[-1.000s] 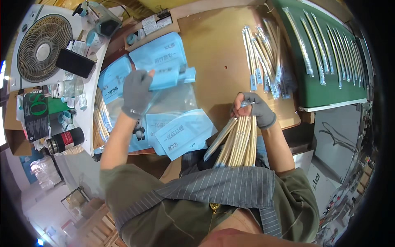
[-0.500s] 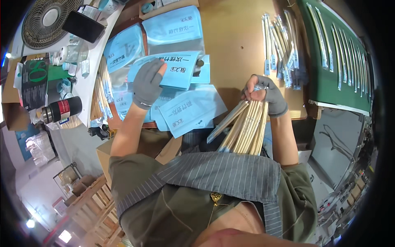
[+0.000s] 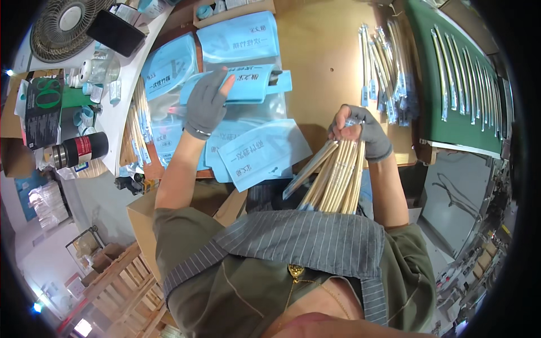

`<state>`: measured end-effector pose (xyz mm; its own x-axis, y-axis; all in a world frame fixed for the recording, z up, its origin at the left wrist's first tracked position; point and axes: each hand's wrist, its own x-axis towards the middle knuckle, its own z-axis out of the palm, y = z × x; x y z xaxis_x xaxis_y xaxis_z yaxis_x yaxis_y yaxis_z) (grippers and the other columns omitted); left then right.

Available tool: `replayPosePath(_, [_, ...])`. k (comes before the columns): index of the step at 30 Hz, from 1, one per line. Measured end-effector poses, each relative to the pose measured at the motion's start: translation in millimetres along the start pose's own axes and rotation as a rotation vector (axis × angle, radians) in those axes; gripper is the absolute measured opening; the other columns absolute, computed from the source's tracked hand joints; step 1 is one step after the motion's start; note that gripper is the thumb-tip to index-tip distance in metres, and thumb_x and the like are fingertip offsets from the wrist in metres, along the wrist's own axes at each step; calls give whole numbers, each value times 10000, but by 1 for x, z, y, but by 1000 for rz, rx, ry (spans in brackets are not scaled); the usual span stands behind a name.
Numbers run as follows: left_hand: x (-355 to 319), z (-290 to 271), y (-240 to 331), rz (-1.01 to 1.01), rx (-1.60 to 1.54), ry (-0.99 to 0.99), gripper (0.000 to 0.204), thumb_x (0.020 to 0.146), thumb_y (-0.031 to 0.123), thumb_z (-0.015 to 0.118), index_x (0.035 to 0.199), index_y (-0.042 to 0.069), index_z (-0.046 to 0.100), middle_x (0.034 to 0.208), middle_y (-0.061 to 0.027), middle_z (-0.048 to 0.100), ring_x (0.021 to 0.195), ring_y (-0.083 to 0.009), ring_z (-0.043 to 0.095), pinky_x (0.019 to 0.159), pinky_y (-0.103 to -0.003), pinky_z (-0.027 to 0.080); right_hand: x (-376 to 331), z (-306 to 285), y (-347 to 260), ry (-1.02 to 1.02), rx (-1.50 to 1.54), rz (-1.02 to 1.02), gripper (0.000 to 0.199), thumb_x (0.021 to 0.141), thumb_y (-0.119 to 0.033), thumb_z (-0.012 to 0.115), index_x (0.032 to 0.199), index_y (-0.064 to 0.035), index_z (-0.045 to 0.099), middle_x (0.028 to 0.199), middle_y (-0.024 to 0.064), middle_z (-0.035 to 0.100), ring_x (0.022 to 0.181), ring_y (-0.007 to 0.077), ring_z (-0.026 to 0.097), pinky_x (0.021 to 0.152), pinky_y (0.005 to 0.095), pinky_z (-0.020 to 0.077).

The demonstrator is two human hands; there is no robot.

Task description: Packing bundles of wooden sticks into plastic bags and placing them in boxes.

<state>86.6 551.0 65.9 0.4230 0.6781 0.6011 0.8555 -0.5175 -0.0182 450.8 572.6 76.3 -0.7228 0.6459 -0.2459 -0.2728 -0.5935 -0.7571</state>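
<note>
My right hand [image 3: 366, 132], in a grey fingerless glove, is closed round the top of a bundle of wrapped bamboo chopsticks [image 3: 335, 174]. The sticks fan downward toward my apron. My left hand [image 3: 207, 107], gloved the same way, lies with fingers stretched over a light-blue printed plastic bag [image 3: 248, 84], pressing on it; its fingers look apart, not wrapped round anything. That bag is bent over, with a dark thing partly showing at its right end. Below it, more blue bags [image 3: 265, 152] lie spread and overlapping near the table edge.
Loose wrapped chopsticks [image 3: 386, 73] lie at the back right of the wooden table [image 3: 315, 50]. Beyond them, a green sloping surface [image 3: 420, 84] carries a row of wrapped sticks. A white side table on the left holds a fan [image 3: 67, 22], a phone [image 3: 115, 32] and a black bottle [image 3: 84, 149].
The blue bag under my left hand has folded over further, its near edge rising away from me. My left hand has shifted slightly. The right hand keeps its grip on the chopsticks.
</note>
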Motion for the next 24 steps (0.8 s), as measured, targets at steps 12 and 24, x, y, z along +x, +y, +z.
replayPosePath(12, [45,68,-64,-56,103,-198,594,756,179,662,1311,73,476,1186,-103,565,1014,-269,560,864,-377,449,7,0,-1,80,-54,55,222,711,-141,662,863,-7,569,752,87,581,749,198,592,809,340,487])
replayPosePath(24, [66,74,-83,-291,-97,-518,710,724,378,726,1292,33,478,1264,-165,516,1163,-328,489,999,-383,386,15,-10,4,41,68,75,143,743,-94,677,843,-19,606,784,71,624,786,179,634,767,305,496])
